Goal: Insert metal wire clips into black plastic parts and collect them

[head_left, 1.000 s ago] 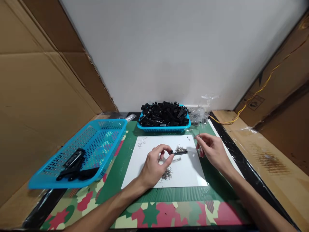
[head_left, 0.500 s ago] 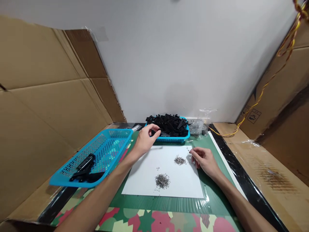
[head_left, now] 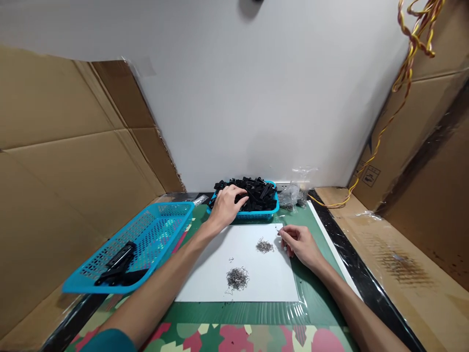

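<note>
My left hand (head_left: 227, 204) reaches over the near left part of a blue basket (head_left: 256, 214) heaped with black plastic parts (head_left: 262, 191). Its thumb and fingers are curved and apart at the parts. My right hand (head_left: 298, 243) is pinched on a small, thin item near the right edge of a white sheet (head_left: 271, 286); the item is too small to name. On the sheet lie two piles of tiny metal pieces, a larger one (head_left: 237, 278) nearer me and a smaller one (head_left: 264, 245) beside my right hand.
A larger blue basket (head_left: 146, 239) at the left holds a few black parts (head_left: 120, 266). Clear plastic bags (head_left: 291, 197) lie behind at the right. Cardboard walls (head_left: 66, 171) stand on both sides, and yellow-brown wires (head_left: 384, 129) hang at the right.
My left hand has moved farther over the parts in the back basket, with its fingers wider apart. The whole view has shifted slightly. My right hand keeps its pinch by the sheet's edge.
</note>
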Motion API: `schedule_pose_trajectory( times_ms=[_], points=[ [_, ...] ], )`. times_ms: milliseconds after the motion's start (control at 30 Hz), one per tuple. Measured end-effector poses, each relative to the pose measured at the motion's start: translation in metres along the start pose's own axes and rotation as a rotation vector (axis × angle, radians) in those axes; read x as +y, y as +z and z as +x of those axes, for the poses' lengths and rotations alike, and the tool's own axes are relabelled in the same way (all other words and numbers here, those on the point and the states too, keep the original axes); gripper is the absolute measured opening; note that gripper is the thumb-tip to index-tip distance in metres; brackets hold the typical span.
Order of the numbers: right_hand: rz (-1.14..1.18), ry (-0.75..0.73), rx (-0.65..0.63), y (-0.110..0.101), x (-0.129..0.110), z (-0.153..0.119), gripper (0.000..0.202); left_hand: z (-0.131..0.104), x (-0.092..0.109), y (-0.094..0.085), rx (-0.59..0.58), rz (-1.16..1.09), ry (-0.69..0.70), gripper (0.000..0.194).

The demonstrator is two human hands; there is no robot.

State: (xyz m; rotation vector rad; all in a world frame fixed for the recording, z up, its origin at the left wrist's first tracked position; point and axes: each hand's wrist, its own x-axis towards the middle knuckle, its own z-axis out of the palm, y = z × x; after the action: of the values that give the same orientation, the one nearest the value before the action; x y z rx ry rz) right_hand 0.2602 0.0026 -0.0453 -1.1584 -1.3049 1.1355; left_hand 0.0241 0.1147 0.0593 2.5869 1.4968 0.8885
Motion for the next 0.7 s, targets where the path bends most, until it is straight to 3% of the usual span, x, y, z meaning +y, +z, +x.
schedule_pose_trajectory(
  times_ms=[500,700],
  points=[
    [0.008,0.007,-0.017,-0.001,0.002,0.000,0.047,-0.016,0.007,0.005,0.079,0.064,0.085,0.023],
    [-0.011,0.001,-0.024,-0.004,0.000,-0.003,0.050,-0.034,0.008,-0.020,0.028,0.088,0.064,0.019]
  ],
)
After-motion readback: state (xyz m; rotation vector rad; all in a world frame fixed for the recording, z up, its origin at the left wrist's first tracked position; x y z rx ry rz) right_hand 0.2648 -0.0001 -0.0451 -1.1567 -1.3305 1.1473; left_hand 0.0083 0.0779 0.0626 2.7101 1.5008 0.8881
